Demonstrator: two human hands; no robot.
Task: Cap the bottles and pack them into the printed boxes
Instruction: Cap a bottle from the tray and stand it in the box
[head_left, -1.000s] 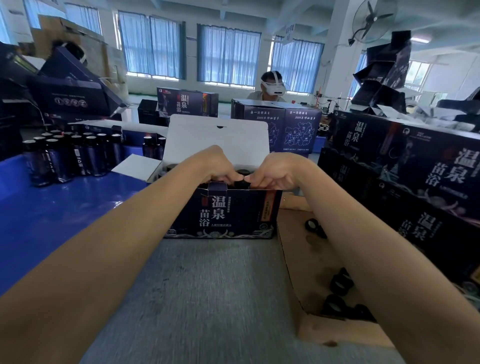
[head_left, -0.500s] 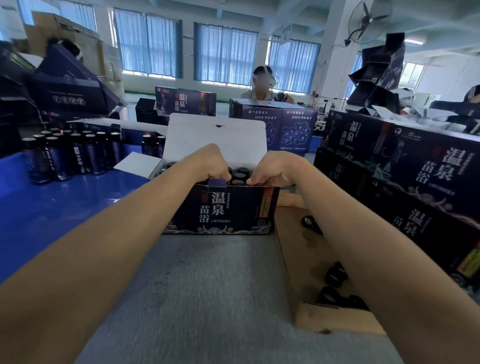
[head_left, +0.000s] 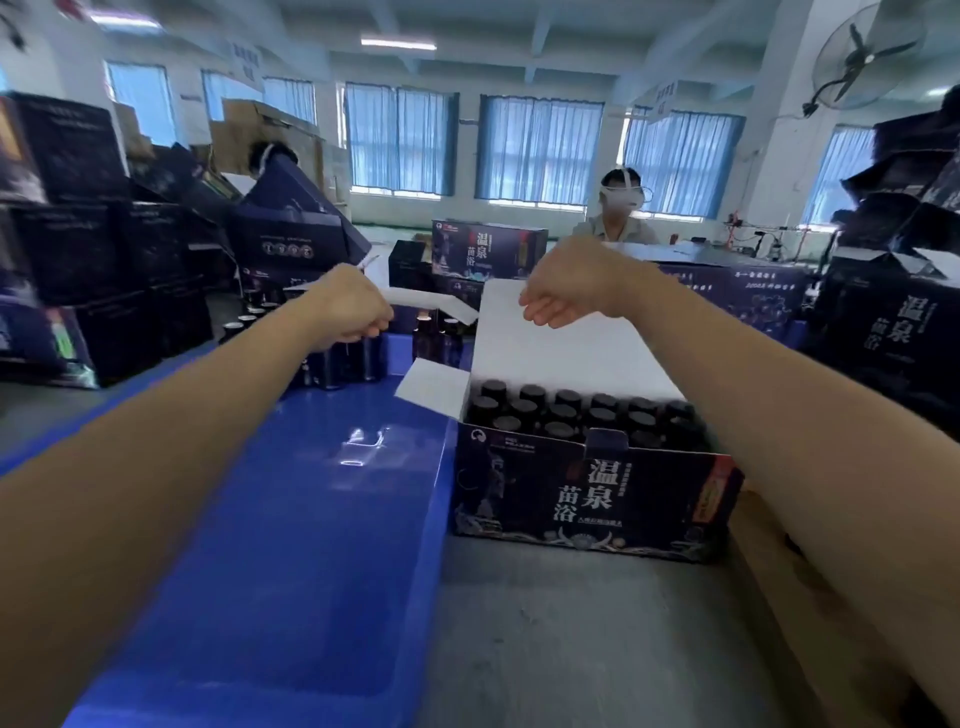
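Nearest, on the grey tabletop (head_left: 571, 639) beside a blue plastic tray (head_left: 322, 509), the open printed box (head_left: 592, 499) stands with rows of capped bottles (head_left: 566, 415) upright inside and its white lid (head_left: 571, 358) raised behind them. Half a second ago both hands were down at the box's front edge among the caps. Now they have lifted clear and parted, which suggests that work on this load is finished and that more bottles, or closing the lid, comes next. The right hand (head_left: 566, 293) hangs in front of the lid's upper edge, wrist bent, fingers loosely curled and holding nothing. The left hand (head_left: 353, 312) reaches further out, over the loose dark bottles (head_left: 348, 364) standing at the tray's far end. Its fingers are curled, but whether they have a bottle I cannot tell. Beyond, another person (head_left: 618, 218) works behind more printed boxes
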